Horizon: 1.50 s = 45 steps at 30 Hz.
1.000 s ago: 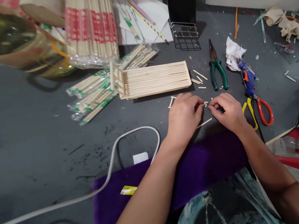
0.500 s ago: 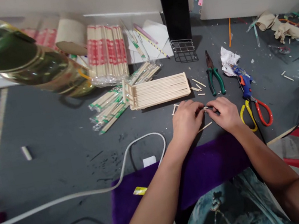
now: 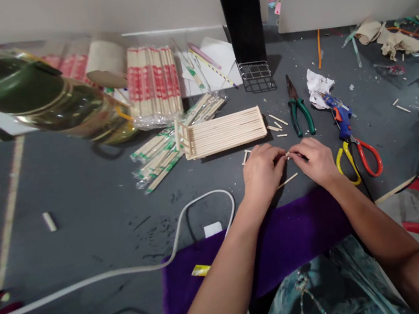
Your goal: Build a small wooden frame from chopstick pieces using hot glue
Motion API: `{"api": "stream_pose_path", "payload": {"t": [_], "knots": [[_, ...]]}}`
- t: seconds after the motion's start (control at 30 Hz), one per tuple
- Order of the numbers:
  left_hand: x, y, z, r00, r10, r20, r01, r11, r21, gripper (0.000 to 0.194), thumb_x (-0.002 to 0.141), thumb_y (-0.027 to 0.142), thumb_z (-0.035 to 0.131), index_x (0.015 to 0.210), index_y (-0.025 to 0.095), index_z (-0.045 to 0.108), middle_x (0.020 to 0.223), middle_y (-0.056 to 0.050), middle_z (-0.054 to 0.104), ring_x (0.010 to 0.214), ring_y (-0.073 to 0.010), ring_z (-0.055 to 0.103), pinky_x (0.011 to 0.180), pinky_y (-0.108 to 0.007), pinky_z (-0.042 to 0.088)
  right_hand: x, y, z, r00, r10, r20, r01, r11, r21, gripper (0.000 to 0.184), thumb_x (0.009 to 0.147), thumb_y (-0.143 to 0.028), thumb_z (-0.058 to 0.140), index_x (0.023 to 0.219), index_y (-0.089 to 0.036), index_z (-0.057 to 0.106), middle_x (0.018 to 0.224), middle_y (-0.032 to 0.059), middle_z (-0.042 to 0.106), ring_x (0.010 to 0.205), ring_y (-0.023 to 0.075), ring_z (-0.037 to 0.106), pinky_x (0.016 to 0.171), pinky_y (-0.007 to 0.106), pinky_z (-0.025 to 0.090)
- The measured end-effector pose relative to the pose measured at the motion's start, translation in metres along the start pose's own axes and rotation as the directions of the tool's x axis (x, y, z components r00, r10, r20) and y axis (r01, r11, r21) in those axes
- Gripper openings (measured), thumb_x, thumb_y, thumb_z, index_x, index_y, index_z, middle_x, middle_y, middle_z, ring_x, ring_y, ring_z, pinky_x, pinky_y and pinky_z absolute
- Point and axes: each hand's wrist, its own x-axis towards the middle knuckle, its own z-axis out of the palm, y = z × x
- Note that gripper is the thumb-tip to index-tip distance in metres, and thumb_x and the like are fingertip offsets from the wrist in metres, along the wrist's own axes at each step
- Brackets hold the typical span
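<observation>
Close together, the two hands met on the gray surface, and twelve o'clock was straight away from the person. Each of the hands, the left hand and the right hand, was almost closed, with thumb and finger pinched on a tiny pale bit of wood. It sat right between the fingertips. It was too small to tell which way it pointed. Just below, at six o'clock, a thin stick lay flat, its long way running from eight o'clock to two o'clock.

At ten o'clock from the fingertips was a long stick frame. Its long way ran nearly from nine o'clock to three o'clock, and the end with the tall little rail faced nine o'clock. Short sticks were near its other end, at twelve o'clock from the fingertips. Green pliers lay at one o'clock, nose pointing to twelve. A blue glue gun was at two o'clock. A tool with red and yellow grips lay at three o'clock, near the right hand.
</observation>
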Motion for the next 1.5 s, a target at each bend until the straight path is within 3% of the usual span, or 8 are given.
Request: {"api": "stream_pose_path", "payload": {"t": [0.9,1.37,1.5], "knots": [[0.001,-0.003,0.003,1.0,-0.028,-0.003,0.028,0.999,-0.019,0.008,0.086,0.018,0.07,0.088,0.022,0.076,0.083,-0.004,0.071,0.087,-0.0231,0.061,0.075,-0.034,0.047,0.0,0.004,-0.004,0.999,0.008,0.042,-0.013,0.994,0.108,0.021,0.097,-0.027,0.057,0.096,-0.025,0.077,0.083,0.0045,0.068,0.086,0.0201,0.063,0.078,0.031,0.049],[0.001,-0.007,0.001,1.0,-0.012,-0.029,0.007,0.991,-0.137,0.007,0.085,0.016,0.07,0.086,0.022,0.074,0.082,-0.003,0.071,0.084,-0.0215,0.062,0.077,-0.035,0.048,-0.002,0.004,-0.014,0.999,0.032,-0.033,-0.023,0.975,0.222,0.011,0.091,-0.02,0.061,0.085,-0.023,0.07,0.076,0.0014,0.064,0.077,0.0173,0.061,0.072,0.028,0.048],[0.001,-0.008,-0.003,0.998,-0.017,-0.058,0.008,0.986,-0.164,0.009,0.085,0.014,0.068,0.085,0.021,0.073,0.08,-0.003,0.07,0.084,-0.0208,0.062,0.077,-0.035,0.048,-0.003,0.005,-0.02,0.996,0.062,-0.063,-0.049,0.981,0.187,0.01,0.09,-0.019,0.061,0.082,-0.024,0.066,0.075,0.0004,0.064,0.076,0.017,0.06,0.072,0.029,0.046]]}}
